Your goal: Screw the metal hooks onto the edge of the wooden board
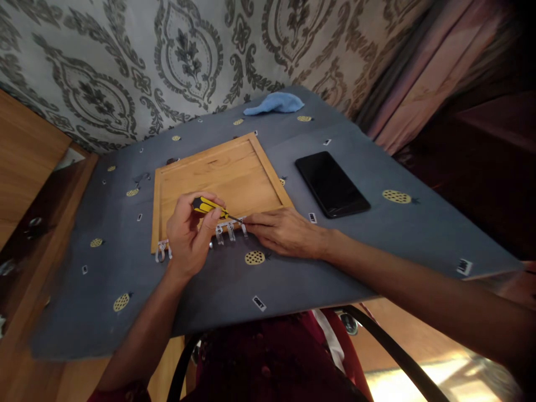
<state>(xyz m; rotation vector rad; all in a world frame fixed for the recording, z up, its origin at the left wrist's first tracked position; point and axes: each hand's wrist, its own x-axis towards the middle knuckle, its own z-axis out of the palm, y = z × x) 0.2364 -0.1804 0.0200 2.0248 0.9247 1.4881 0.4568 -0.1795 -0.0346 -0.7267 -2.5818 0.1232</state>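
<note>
Where the wooden board [221,170] begins: flat panel, raised rim, smooth grain; clear, curved hooks [220,235] line its near edge.
Left hand [188,240]: my fingers closed round a yellow-and-black screwdriver [205,205], thin metal shaft slanting to the hooks.
Right hand [288,231]: my fingers bunched by the screwdriver's tip; cannot tell if they pinch anything.
Blue cloth [276,103]: soft, crumpled, at the patterned tablecloth's [201,301] far side.
Phone [333,184]: glossy black slab, rounded corners, right of the board.

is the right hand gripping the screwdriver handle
No, the left hand grips the screwdriver handle, while the right hand is down by its tip.
</note>
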